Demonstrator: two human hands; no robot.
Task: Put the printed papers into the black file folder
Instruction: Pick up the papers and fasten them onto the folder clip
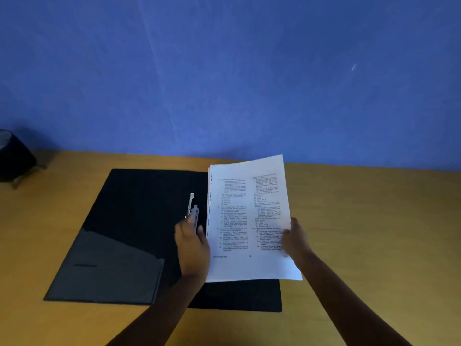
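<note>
The black file folder (139,221) lies open on the wooden table, with a grey inner pocket on its left flap. A metal clip (192,207) stands up along the folder's spine. The printed papers (247,221), a stack with two columns of text, hover slightly tilted over the folder's right half. My right hand (295,237) grips the stack at its right edge. My left hand (190,242) is at the stack's left edge, its fingers on the lower end of the metal clip.
A dark round object on thin legs (15,158) stands at the table's far left corner. A blue wall rises directly behind the table. Bare wooden tabletop (361,233) stretches to the right of the folder.
</note>
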